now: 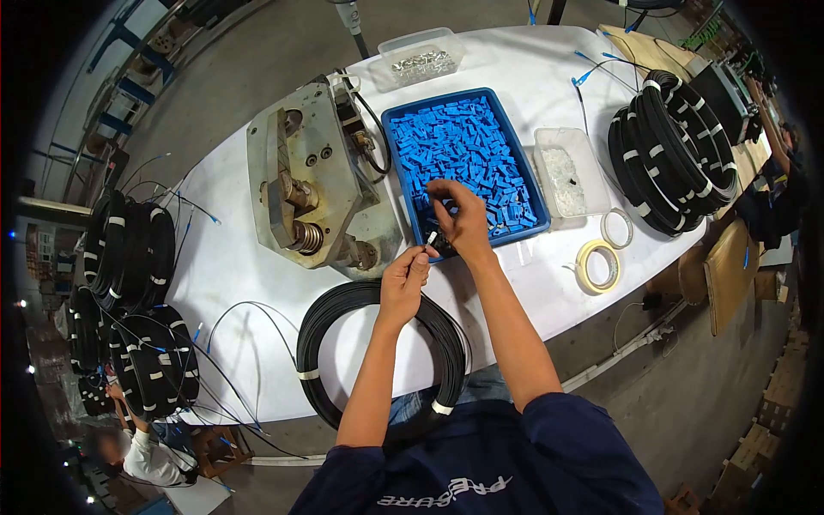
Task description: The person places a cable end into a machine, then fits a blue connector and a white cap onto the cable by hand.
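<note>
My left hand [404, 284] is closed in a pinch at the near left corner of the blue tray [537, 225], and a small white-tipped piece shows at its fingertips. Over the tray's near left part is my right hand [461, 216], its fingers curled together; what they hold, if anything, cannot be made out. Many small blue connectors [455, 142] fill the tray. Small black pieces lie in the tray corner between my hands. Below my left forearm, a coil of black cable [322, 322] with white ties rests at the table's near edge.
A metal press [318, 172] stands left of the tray. Clear bins [562, 176] sit behind and right of it. Tape rolls [598, 267] lie at the right. More cable coils [674, 154] stand at both sides. Another person [154, 459] is at lower left.
</note>
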Action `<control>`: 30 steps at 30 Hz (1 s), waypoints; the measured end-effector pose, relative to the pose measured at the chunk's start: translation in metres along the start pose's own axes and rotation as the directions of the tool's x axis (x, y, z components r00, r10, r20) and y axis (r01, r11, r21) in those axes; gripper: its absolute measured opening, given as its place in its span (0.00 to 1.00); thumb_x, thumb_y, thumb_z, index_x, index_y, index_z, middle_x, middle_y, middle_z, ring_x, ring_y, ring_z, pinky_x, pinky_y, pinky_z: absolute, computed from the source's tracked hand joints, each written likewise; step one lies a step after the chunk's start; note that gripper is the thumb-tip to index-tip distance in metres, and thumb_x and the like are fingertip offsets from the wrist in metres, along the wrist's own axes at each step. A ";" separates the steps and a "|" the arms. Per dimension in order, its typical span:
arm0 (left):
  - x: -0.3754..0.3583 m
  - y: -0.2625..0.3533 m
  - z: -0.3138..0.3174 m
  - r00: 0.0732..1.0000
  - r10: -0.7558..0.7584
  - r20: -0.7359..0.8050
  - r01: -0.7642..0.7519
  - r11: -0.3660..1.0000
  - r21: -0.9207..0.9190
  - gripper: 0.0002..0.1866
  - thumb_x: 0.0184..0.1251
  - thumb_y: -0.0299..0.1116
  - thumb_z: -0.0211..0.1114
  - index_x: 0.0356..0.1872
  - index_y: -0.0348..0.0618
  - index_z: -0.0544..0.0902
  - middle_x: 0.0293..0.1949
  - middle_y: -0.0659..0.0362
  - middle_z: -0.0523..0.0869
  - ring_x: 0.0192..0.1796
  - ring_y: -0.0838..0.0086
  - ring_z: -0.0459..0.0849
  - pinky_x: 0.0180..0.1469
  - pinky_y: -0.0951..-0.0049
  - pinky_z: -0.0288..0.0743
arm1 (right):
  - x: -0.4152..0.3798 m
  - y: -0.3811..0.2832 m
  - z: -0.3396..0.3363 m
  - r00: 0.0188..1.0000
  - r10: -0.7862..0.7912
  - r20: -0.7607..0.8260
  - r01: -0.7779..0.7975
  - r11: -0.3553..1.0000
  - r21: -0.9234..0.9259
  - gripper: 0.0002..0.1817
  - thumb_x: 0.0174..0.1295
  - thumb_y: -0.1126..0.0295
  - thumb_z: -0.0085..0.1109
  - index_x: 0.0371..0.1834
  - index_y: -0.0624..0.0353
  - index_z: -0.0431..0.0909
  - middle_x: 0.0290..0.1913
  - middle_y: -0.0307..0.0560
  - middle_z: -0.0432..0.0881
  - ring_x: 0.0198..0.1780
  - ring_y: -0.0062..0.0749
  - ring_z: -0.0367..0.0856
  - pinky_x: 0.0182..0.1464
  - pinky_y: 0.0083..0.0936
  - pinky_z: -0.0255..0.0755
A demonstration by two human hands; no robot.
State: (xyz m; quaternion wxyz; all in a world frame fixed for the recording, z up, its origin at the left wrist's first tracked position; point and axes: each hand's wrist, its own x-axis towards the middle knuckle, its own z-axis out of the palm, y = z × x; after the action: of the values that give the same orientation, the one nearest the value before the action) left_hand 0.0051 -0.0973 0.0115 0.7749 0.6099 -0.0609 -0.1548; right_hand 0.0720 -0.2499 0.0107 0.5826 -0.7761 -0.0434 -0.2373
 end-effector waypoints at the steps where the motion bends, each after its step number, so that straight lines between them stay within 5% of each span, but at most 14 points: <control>1: 0.000 0.000 0.000 1.000 0.000 -0.007 0.000 1.000 0.009 0.15 0.79 0.40 0.55 0.45 0.36 0.79 0.23 0.71 0.64 0.26 0.87 0.58 0.28 0.83 0.53 | 0.000 0.000 -0.001 1.000 0.017 0.021 -0.017 0.999 0.027 0.12 0.58 0.81 0.61 0.45 0.61 0.81 0.42 0.49 0.87 0.39 0.34 0.87 0.36 0.26 0.77; 7: 0.001 0.000 0.001 1.000 0.009 -0.007 -0.009 1.000 -0.009 0.14 0.79 0.39 0.54 0.43 0.36 0.79 0.23 0.71 0.63 0.25 0.87 0.57 0.28 0.83 0.52 | 0.000 0.000 -0.003 0.973 0.220 0.069 -0.228 0.963 0.144 0.11 0.59 0.80 0.61 0.45 0.62 0.83 0.38 0.47 0.89 0.37 0.28 0.87 0.38 0.23 0.78; 11: 0.004 -0.002 -0.003 0.999 0.038 0.000 -0.038 0.999 -0.025 0.13 0.79 0.38 0.53 0.42 0.37 0.79 0.24 0.70 0.66 0.26 0.86 0.60 0.29 0.83 0.55 | 0.000 0.005 0.001 0.990 0.138 0.021 -0.140 0.987 0.082 0.08 0.62 0.79 0.62 0.44 0.63 0.82 0.41 0.43 0.88 0.38 0.22 0.85 0.41 0.20 0.79; 16: 0.004 0.002 0.000 0.995 0.101 -0.023 -0.098 0.991 0.088 0.11 0.80 0.35 0.51 0.44 0.38 0.78 0.32 0.65 0.75 0.35 0.82 0.70 0.40 0.80 0.67 | -0.017 -0.021 -0.007 0.978 0.204 0.050 -0.210 0.950 0.230 0.11 0.57 0.75 0.66 0.44 0.61 0.84 0.35 0.44 0.86 0.35 0.23 0.84 0.39 0.21 0.76; 20: 0.001 -0.001 -0.001 0.991 0.126 -0.047 -0.124 0.992 0.033 0.10 0.80 0.33 0.52 0.44 0.38 0.78 0.36 0.63 0.78 0.39 0.80 0.74 0.46 0.78 0.70 | -0.040 -0.043 -0.015 0.969 0.221 0.106 -0.244 0.909 0.339 0.12 0.60 0.78 0.61 0.47 0.63 0.84 0.42 0.45 0.83 0.42 0.22 0.81 0.45 0.20 0.73; 24: -0.006 -0.005 -0.005 0.977 0.213 0.002 -0.213 0.972 0.097 0.08 0.77 0.25 0.53 0.46 0.34 0.79 0.41 0.58 0.80 0.45 0.77 0.78 0.52 0.76 0.72 | -0.062 -0.058 -0.016 0.972 0.219 0.080 -0.233 0.899 0.372 0.18 0.60 0.81 0.61 0.55 0.65 0.80 0.45 0.47 0.83 0.44 0.25 0.81 0.49 0.22 0.74; 30: -0.008 -0.011 -0.008 0.944 0.328 0.039 -0.330 0.938 0.106 0.13 0.69 0.13 0.49 0.47 0.32 0.80 0.47 0.55 0.82 0.50 0.75 0.79 0.55 0.77 0.70 | -0.083 -0.064 -0.022 0.999 -0.027 -0.044 0.033 0.990 0.139 0.27 0.56 0.82 0.65 0.61 0.63 0.71 0.45 0.50 0.87 0.45 0.35 0.85 0.53 0.30 0.76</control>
State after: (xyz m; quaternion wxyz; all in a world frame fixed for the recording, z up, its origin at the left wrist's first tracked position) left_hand -0.0021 -0.0899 -0.0002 0.7540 0.6317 -0.1784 -0.0259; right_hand -0.0302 -0.2322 0.0367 0.6327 -0.7275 -0.0593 -0.2588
